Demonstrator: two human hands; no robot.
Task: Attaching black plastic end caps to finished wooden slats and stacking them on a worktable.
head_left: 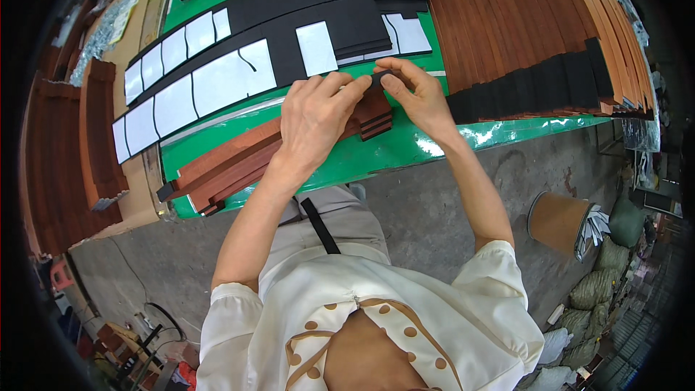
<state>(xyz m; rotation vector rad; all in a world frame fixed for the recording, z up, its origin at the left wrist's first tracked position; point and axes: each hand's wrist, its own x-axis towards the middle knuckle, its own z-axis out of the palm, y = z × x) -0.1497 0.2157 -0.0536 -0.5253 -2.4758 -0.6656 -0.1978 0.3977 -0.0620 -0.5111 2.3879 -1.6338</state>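
While left hand and right hand are pinching small black foam-like piece, uneven pressure is risking slippage.

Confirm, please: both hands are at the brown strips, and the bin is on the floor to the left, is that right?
No: the head view shows the bin on the floor to the right. The left hand and right hand are indeed at the brown strips.

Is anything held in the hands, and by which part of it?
The small black piece at the end of a brown strip: the right hand pinches its right side; the left hand is at its left side, contact unclear.
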